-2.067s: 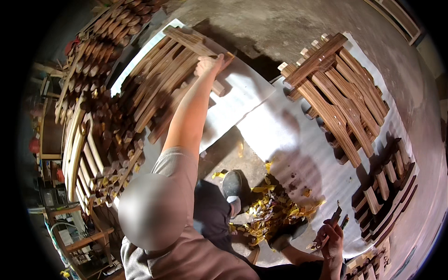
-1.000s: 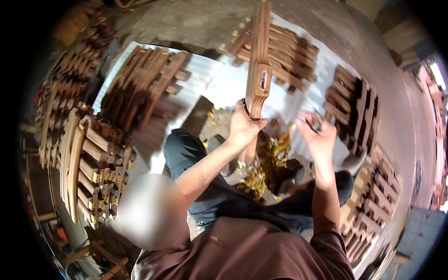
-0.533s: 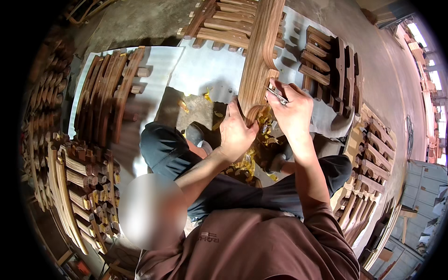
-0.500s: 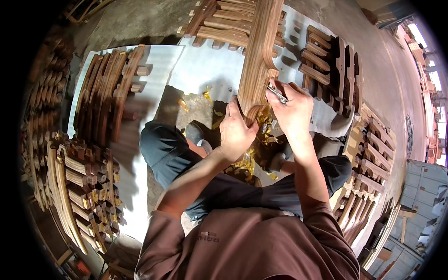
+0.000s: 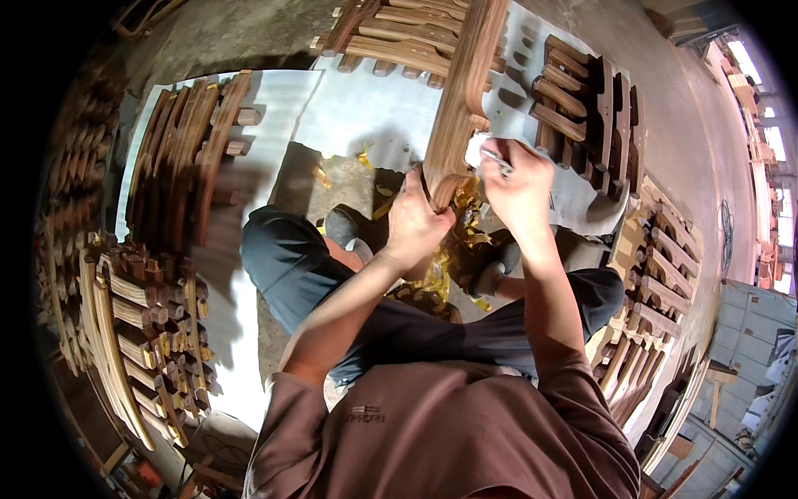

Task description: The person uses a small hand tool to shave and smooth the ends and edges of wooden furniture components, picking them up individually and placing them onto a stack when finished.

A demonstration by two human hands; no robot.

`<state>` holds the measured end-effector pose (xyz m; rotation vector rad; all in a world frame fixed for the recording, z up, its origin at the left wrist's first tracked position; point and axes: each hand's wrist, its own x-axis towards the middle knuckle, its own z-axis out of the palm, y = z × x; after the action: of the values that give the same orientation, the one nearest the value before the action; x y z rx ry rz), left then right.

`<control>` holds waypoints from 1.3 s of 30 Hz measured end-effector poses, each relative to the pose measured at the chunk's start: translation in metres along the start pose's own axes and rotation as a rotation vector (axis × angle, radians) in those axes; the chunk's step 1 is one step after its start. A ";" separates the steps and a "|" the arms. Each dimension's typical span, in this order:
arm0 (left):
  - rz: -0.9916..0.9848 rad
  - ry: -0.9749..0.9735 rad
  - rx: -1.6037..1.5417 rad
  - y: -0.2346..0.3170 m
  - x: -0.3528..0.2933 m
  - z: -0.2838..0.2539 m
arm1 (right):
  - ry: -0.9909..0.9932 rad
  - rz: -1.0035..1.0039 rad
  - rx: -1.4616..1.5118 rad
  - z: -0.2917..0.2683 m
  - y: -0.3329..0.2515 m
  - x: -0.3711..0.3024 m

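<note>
A long striped brown wooden piece (image 5: 460, 100), with a curved notch along its right edge, stretches away from me over the middle of the work area. My left hand (image 5: 416, 216) is closed around its near end, thumb at the rounded corner. Close to its right edge, my right hand (image 5: 522, 185) grips a slim silver metal tool (image 5: 496, 161), its kind unclear. A bright white patch (image 5: 476, 150) shows between the tool and the wood; whether it is glare or a thing, I cannot tell. Yellow peeled scraps (image 5: 470, 218) lie below the near end.
Stacked wooden parts (image 5: 179, 158) rest on a white sheet (image 5: 274, 104) at left, with another stack (image 5: 150, 333) nearer. More wooden frames stand ahead (image 5: 399, 41), at right (image 5: 586, 116) and near right (image 5: 661, 283). My bent legs (image 5: 307, 283) spread below the work.
My right hand has turned slightly, and the tool now sits a little back from the wood. The white patch has appeared beside it. My left hand keeps its hold.
</note>
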<state>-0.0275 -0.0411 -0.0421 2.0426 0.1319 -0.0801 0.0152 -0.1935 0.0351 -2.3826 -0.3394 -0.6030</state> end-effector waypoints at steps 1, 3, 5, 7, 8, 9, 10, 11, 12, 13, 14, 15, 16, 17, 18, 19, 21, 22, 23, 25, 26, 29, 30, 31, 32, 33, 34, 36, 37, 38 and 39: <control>0.086 0.065 -0.036 -0.005 0.003 -0.004 | -0.031 0.161 0.171 -0.009 -0.006 -0.004; 0.079 0.012 -0.142 -0.013 0.007 -0.011 | -0.163 0.303 0.248 -0.037 -0.005 -0.015; 0.078 -0.012 -0.188 -0.022 0.013 -0.015 | -0.452 0.452 0.286 -0.058 0.008 -0.029; 0.073 -0.018 -0.201 -0.027 0.017 -0.012 | -0.714 0.442 0.211 -0.063 0.032 -0.046; 0.059 -0.047 -0.205 -0.028 0.017 -0.013 | -0.597 0.473 0.339 -0.055 0.046 -0.060; 0.052 -0.080 -0.208 -0.027 0.016 -0.013 | -0.468 0.499 0.461 -0.049 0.058 -0.069; 0.061 -0.095 -0.211 -0.024 0.020 -0.019 | -0.333 0.498 0.585 -0.046 0.055 -0.060; 0.185 -0.019 -0.265 -0.043 0.018 -0.014 | -0.318 0.738 0.748 -0.051 0.053 -0.050; 0.078 -0.101 -0.261 -0.036 0.020 -0.014 | -0.170 0.707 0.810 -0.056 0.055 -0.037; 0.183 -0.105 -0.216 -0.035 0.022 -0.018 | -0.046 0.693 0.889 -0.062 0.057 -0.019; 0.252 -0.062 -0.161 -0.027 0.021 -0.020 | 0.075 0.682 0.960 -0.068 0.059 0.000; 0.262 -0.067 -0.143 -0.034 0.022 -0.019 | 0.155 0.648 1.069 -0.073 0.060 0.018; 0.264 -0.123 -0.151 -0.031 0.019 -0.024 | 0.201 0.649 1.095 -0.079 0.058 0.035; 0.318 -0.180 -0.206 -0.028 0.018 -0.024 | 0.243 0.623 1.172 -0.082 0.062 0.050; 0.355 -0.236 -0.262 -0.033 0.017 -0.019 | 0.273 0.609 1.247 -0.084 0.069 0.062; 0.403 -0.232 -0.214 -0.045 0.018 -0.009 | 0.261 0.563 1.234 -0.085 0.079 0.069; 0.178 -0.388 -0.154 -0.029 0.009 -0.013 | 0.194 0.601 1.145 -0.075 0.098 0.070; 0.210 -0.410 -0.145 -0.042 0.010 -0.009 | 0.128 0.632 1.050 -0.070 0.102 0.072; 0.253 -0.439 -0.171 -0.044 0.008 -0.007 | 0.136 0.632 1.088 -0.065 0.106 0.070; 0.382 -0.406 -0.215 -0.044 0.007 -0.007 | 0.132 0.663 1.097 -0.066 0.108 0.069; 0.380 -0.443 -0.217 -0.044 0.007 -0.007 | 0.211 0.606 1.071 -0.064 0.108 0.064; 0.289 -0.496 -0.182 -0.034 0.003 -0.011 | 0.161 0.651 1.211 -0.063 0.125 0.058; 0.243 -0.519 -0.172 -0.031 0.004 -0.013 | 0.175 0.662 1.194 -0.060 0.130 0.057; 0.197 -0.542 -0.163 -0.028 0.005 -0.016 | 0.192 0.672 1.177 -0.058 0.136 0.055; 0.152 -0.567 -0.154 -0.028 0.007 -0.016 | 0.208 0.682 1.159 -0.055 0.141 0.055; 0.312 -0.422 -0.227 -0.038 0.005 -0.009 | 0.186 0.661 1.182 -0.051 0.134 0.055; 0.264 -0.401 -0.286 -0.030 0.004 -0.007 | 0.211 0.711 1.038 -0.051 0.111 0.051; 0.255 -0.355 -0.104 -0.032 0.009 -0.002 | 0.234 0.791 0.730 -0.054 0.089 0.046; 0.246 -0.373 -0.140 -0.028 0.011 -0.006 | 0.207 0.811 0.573 -0.064 0.087 0.040; 0.201 -0.397 -0.060 -0.024 0.014 -0.009 | 0.172 0.729 0.589 -0.075 0.088 0.033; 0.192 -0.382 0.008 -0.020 0.017 -0.011 | 0.073 0.533 0.520 -0.086 0.077 0.026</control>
<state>-0.0134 -0.0212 -0.0570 2.0000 -0.3028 -0.3474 0.0382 -0.3057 0.0662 -1.8311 0.1607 -0.2995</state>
